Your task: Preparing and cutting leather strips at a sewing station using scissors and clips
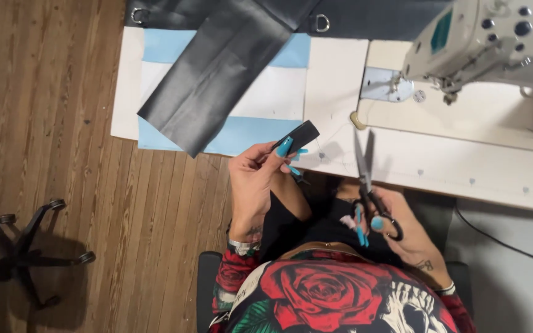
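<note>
- Pinching a small black strip (300, 135) at mid-frame, the left hand (255, 185) pressed thumb and fingers together on its lower end.
- Its long axis ran up toward the upper right.
- Just right of it, the right hand (402, 228) gripped the scissors (368, 185) through the handles, blades near-closed, pointing up.
- Beyond lay the white table (334, 68), black fabric (217, 80) and sewing machine (488, 43).

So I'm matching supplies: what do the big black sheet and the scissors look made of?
The black sheet looks like faux leather or coated vinyl: smooth, faint sheen, stiff fold, metal D-rings along its top edge. The scissors in the right hand have bright steel-looking blades and dark, probably plastic, handles.
</note>
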